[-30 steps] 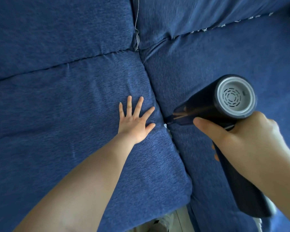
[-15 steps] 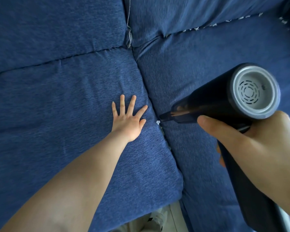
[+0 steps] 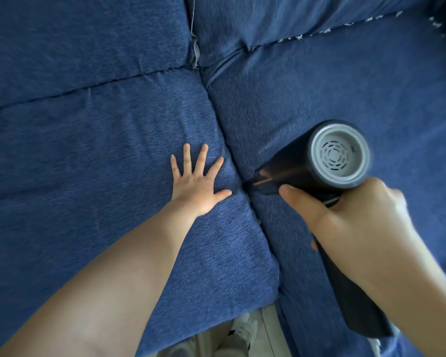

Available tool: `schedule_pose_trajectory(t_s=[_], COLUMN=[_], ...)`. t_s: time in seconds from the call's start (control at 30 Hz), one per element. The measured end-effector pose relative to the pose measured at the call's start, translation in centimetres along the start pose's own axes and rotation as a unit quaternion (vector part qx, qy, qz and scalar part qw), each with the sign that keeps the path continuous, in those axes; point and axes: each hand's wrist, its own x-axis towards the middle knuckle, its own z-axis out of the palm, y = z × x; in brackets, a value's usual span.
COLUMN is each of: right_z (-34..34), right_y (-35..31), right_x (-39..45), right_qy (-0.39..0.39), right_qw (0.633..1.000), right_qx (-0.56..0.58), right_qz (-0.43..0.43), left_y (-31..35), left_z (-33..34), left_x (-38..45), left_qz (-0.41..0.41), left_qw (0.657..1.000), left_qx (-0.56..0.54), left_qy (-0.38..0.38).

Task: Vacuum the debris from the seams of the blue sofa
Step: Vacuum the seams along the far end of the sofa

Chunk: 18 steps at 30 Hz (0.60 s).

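While two hands (image 3: 196, 184) work, one vacuum (image 3: 319, 166) runs.

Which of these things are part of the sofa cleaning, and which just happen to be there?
Part of the job:
handheld vacuum
seam
white crumbs
left hand, pressing the seat cushion
right hand, gripping the vacuum

Just there:
shoe
floor

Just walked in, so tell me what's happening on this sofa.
A person is vacuuming the blue sofa. The right hand grips a dark handheld vacuum, its nozzle tip at the seam between two seat cushions. The left hand presses flat, fingers spread, on the left cushion beside that seam. White specks lie along the back seam of the right cushion.
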Motion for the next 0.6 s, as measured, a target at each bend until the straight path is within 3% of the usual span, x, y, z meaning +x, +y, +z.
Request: schedule_pose_trajectory(t_s=[0.1, 0.3, 0.5, 0.6], right_z=[0.6, -0.2, 0.3, -0.4], right_y=[0.2, 0.1, 0.4, 0.3], right_x=[0.5, 0.2, 0.6, 0.7], right_qy=[-0.024, 0.018, -0.033, -0.017], right_qw=[0.997, 0.998, 0.996, 0.997], right_qx=[-0.051, -0.050, -0.042, -0.043], right_qz=[0.044, 0.046, 0.076, 0.058], left_y=[0.0, -0.1, -0.1, -0.2], left_z=[-0.2, -0.5, -0.6, -0.5], left_x=[0.0, 0.1, 0.0, -0.1], left_qz=[0.003, 0.016, 0.018, 0.020], left_qw=[1.000, 0.999, 0.999, 0.999], left_qx=[0.004, 0.000, 0.000, 0.005], left_qy=[-0.010, -0.031, -0.035, -0.032])
